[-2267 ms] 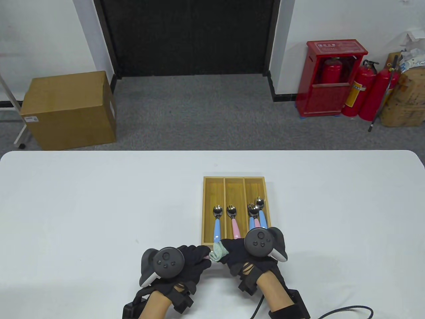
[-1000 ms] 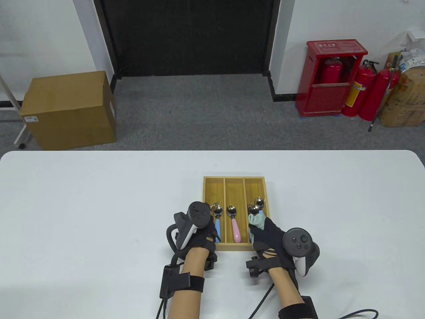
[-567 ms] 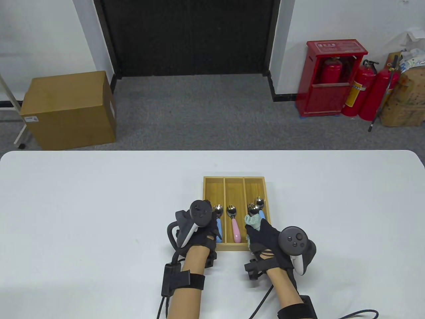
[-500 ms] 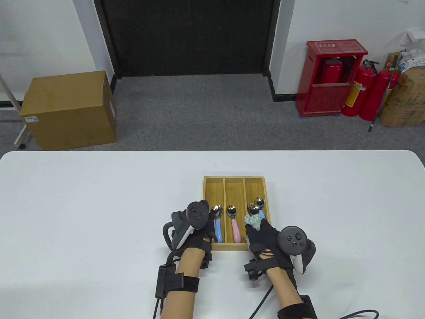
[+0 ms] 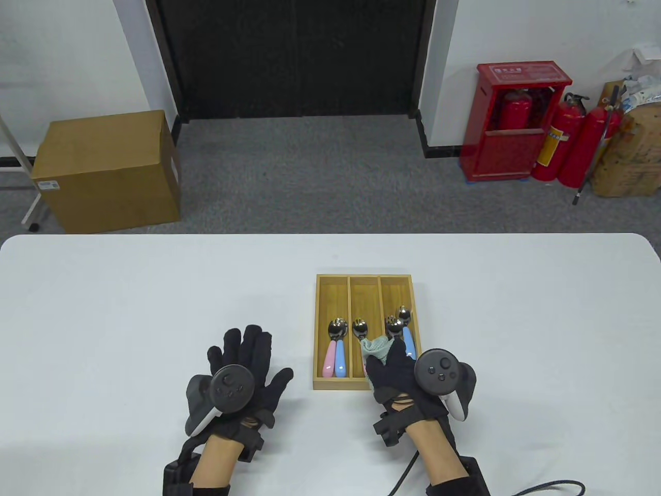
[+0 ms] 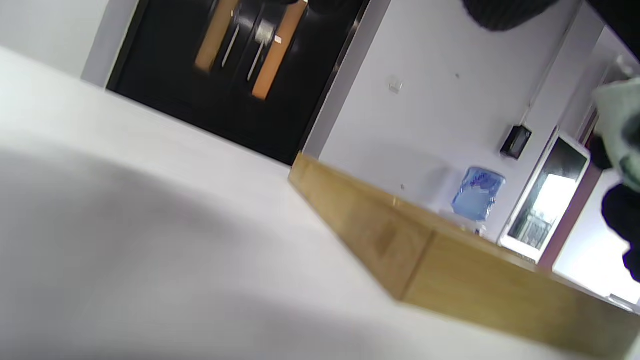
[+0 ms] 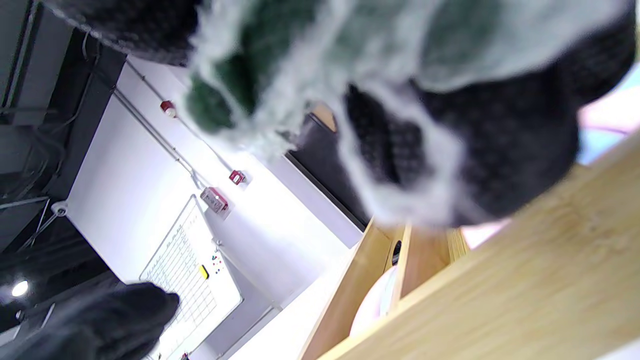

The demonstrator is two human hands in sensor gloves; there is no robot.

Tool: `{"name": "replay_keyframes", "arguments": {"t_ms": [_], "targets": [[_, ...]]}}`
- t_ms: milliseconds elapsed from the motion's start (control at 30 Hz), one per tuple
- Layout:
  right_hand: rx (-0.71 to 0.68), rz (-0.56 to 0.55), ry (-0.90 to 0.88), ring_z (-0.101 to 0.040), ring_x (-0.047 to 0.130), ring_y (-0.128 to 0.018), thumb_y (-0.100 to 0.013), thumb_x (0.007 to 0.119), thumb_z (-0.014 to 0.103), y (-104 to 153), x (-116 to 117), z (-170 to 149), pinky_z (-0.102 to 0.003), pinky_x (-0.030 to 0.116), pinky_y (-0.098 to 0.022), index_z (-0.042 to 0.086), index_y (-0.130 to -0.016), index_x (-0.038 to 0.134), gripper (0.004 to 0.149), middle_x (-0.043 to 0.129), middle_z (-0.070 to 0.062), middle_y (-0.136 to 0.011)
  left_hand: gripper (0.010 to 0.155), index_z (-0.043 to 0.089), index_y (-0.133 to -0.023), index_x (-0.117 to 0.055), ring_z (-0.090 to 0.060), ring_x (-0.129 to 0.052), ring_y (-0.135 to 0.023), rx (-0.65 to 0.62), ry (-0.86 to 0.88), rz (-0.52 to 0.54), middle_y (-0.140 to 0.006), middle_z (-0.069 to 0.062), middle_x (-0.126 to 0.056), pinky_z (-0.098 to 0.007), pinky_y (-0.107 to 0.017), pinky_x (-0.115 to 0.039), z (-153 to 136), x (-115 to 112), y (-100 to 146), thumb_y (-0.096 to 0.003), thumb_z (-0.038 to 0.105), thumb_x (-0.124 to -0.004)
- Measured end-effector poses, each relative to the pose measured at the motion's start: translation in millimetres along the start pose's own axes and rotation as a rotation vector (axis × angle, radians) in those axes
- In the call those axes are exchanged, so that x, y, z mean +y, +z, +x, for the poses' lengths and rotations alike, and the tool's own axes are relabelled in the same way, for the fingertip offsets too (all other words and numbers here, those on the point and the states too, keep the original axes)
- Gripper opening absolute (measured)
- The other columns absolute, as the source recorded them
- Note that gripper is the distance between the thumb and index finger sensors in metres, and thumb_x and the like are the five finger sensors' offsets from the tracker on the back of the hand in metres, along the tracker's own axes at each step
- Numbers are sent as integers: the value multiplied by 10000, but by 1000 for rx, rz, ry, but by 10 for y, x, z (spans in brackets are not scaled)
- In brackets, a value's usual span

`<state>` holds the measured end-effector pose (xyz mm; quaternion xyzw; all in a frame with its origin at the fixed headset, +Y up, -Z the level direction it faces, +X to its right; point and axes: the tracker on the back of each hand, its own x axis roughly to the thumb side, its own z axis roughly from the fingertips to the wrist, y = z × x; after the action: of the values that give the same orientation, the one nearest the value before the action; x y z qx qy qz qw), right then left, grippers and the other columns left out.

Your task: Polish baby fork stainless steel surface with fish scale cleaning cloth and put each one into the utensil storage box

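The right hand (image 5: 400,369) holds the cloth (image 5: 376,347), which hides a pink fork in the box (image 5: 323,385); the left hand (image 5: 247,369) lies flat, fingers wide

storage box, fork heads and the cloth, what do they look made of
Storage box: probably bamboo or wood, matt honey-brown with visible grain.
Fork heads: polished metal, likely steel, with mirror-like glints.
Cloth, held in the right hand: soft pale green fabric, fuzzy in the right wrist view, probably microfibre.
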<state>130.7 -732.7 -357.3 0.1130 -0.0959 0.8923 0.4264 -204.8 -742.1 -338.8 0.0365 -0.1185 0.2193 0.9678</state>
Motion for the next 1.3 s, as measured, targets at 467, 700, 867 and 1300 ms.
{"name": "replay_keyframes", "arguments": {"t_ms": [467,700,867,1300], "targets": [[-211,524,511,-504,415,-956,-402,916,365,149,504,589,-693,316,-658,116,-885,818,552,390,-169,-1109,805,221,-1140,-368,-453,-240,-1142,19,6,11,-1236,-78,-338,-681,-676,-116,50,-46,3,-522,670,-623],[-139,740,674,-465,196,-991,-403,907,378,204,823,459,-689,222,-660,124,-915,783,585,240,-70,-1116,799,207,-1136,-380,-459,-260,-1135,22,16,7,-1226,-96,-356,-678,-674,-117,56,-66,7,-524,659,-624],[-74,747,708,-448,112,-990,-409,862,395,199,853,369,-689,163,-659,139,-966,681,639,158,-34,-1099,791,202,-1134,-387,-460,-258,-1133,16,21,-12,-1221,-106,-366,-675,-672,-112,79,-97,-5,-526,650,-624],[-30,740,528,-473,159,-990,-401,848,514,143,700,312,-697,169,-654,120,-1034,512,818,141,-142,-1102,785,200,-1132,-395,-450,-246,-1136,-14,43,-29,-1217,-109,-378,-663,-673,-99,136,-121,-8,-528,645,-624]]}}
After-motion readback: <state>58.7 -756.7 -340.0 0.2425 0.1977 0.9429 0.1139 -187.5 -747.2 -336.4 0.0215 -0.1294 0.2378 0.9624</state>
